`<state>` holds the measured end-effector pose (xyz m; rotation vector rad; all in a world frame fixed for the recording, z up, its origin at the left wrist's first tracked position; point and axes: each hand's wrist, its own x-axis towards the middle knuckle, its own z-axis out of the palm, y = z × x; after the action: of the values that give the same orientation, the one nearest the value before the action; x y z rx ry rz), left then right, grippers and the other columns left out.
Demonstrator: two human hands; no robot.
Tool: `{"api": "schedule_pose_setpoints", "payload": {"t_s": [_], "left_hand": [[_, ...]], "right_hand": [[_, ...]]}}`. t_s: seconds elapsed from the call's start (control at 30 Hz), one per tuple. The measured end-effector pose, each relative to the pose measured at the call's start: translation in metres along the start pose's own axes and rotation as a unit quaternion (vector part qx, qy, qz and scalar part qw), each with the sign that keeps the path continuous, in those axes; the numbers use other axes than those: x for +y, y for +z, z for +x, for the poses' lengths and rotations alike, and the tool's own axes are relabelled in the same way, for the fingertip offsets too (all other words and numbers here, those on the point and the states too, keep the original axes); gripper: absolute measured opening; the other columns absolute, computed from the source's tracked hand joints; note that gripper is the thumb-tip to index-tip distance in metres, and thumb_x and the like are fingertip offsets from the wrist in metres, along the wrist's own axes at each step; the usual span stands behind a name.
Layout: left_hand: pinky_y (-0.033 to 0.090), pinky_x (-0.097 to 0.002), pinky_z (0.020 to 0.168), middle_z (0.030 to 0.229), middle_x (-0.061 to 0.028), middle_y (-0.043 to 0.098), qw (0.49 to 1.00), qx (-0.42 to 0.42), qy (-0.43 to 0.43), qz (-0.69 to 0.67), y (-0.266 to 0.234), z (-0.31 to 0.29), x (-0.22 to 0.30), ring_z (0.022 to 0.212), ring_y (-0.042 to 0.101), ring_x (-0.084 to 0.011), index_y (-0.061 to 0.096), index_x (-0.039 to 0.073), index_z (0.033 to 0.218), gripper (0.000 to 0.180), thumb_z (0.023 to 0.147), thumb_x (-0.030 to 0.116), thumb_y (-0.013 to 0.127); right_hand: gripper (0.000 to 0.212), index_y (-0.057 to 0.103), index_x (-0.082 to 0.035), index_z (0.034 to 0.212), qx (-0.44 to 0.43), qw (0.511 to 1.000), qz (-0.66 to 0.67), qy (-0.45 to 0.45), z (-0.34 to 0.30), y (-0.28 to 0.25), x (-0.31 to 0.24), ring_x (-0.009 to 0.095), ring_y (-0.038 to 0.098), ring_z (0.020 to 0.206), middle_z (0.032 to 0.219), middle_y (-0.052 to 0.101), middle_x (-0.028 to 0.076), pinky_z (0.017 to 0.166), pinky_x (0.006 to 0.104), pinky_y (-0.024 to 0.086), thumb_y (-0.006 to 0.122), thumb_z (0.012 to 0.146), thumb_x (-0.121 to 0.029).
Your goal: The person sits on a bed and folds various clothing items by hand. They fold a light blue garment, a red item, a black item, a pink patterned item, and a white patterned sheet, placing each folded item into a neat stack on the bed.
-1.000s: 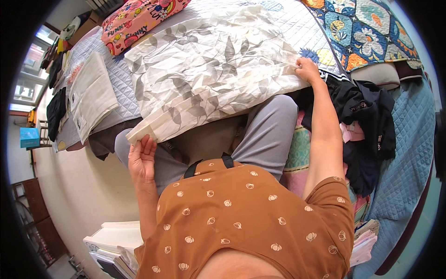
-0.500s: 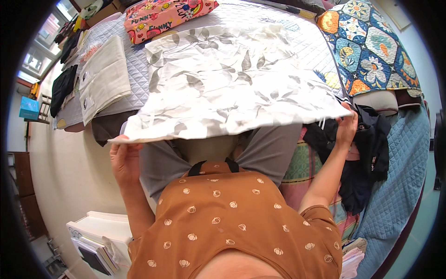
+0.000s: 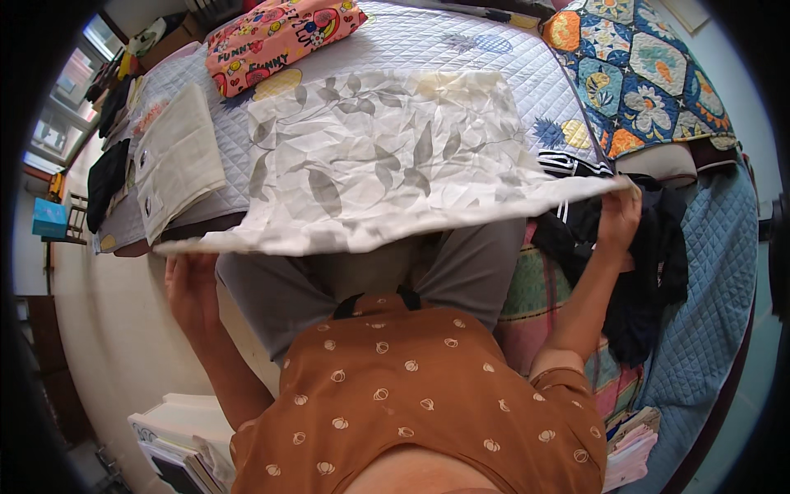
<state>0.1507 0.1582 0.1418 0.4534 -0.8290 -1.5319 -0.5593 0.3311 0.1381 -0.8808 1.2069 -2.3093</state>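
Note:
A white pillowcase printed with grey leaves is stretched out in front of me, creased across its middle. Its far part lies on the quilted bed cover, while its near edge is lifted above my knees. At the near left corner, my left hand grips the edge from below, with the fingertips partly hidden by the cloth. My right hand pinches the near right corner, a little higher than the left. The near edge is slightly blurred between them.
A pink patterned bundle sits at the back. Folded cream cloth lies left on the white quilt. To the right are a colourful patterned quilt and dark clothes. A white box with books stands at lower left.
My left hand has moved outward to the left, drawing the near edge wider and tauter. My right hand has shifted slightly right. The pillowcase's far edge sits a little nearer to me.

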Motion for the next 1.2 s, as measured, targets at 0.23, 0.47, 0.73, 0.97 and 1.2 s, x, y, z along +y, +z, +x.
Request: {"api": "schedule_pose_setpoints", "payload": {"t_s": [0.23,0.47,0.73,0.97,1.2], "left_hand": [[0.053,-0.0455,0.099,0.124,-0.0213,0.063,0.975,0.188,-0.083,0.082,-0.036,0.123,-0.048,0.114,0.064,-0.0317,0.052,-0.002,0.123,0.025,0.1,0.007,0.053],[0.055,-0.0422,0.091,0.123,-0.0196,0.065,0.967,0.161,-0.15,0.132,-0.075,0.232,-0.105,0.113,0.065,-0.0294,0.049,-0.002,0.125,0.026,0.101,0.008,0.048],[0.059,-0.0394,0.085,0.121,-0.0195,0.066,0.958,0.163,-0.186,0.146,-0.103,0.314,-0.159,0.105,0.068,-0.028,0.048,-0.003,0.124,0.025,0.102,0.008,0.046],[0.06,-0.0322,0.076,0.123,-0.0208,0.063,0.941,0.18,-0.186,0.217,-0.114,0.333,-0.2,0.101,0.069,-0.0242,0.037,-0.002,0.142,0.05,0.097,0.005,0.056],[0.046,-0.0406,0.102,0.131,-0.0191,0.062,0.767,0.011,0.107,0.633,-0.053,0.277,-0.266,0.118,0.061,-0.0321,0.056,0.002,0.133,0.051,0.086,0.016,0.068]], "right_hand": [[0.011,0.059,0.0,0.103,0.031,0.993,-0.052,0.1,0.091,0.082,0.096,0.022,0.07,0.084,0.095,0.067,0.01,0.08,0.0411,0.062,0.057,0.092,0.001],[0.012,0.056,-0.001,0.097,0.028,0.977,-0.164,0.134,0.167,0.13,0.199,0.019,0.067,0.08,0.094,0.063,0.008,0.071,0.0331,0.063,0.065,0.089,0.0],[0.012,0.055,-0.003,0.099,0.068,0.952,-0.237,0.18,0.21,0.128,0.283,0.02,0.067,0.082,0.097,0.064,0.009,0.069,0.0353,0.063,0.064,0.09,-0.002],[0.028,0.057,-0.003,0.109,0.1,0.932,-0.304,0.173,0.203,0.11,0.326,0.022,0.066,0.088,0.105,0.063,0.011,0.071,0.0362,0.06,0.07,0.084,-0.007],[0.057,0.053,0.0,0.129,-0.14,0.811,-0.538,-0.185,0.084,0.248,0.328,0.04,0.043,0.134,0.136,0.052,0.023,0.115,0.046,0.032,0.074,0.08,-0.019]]}}
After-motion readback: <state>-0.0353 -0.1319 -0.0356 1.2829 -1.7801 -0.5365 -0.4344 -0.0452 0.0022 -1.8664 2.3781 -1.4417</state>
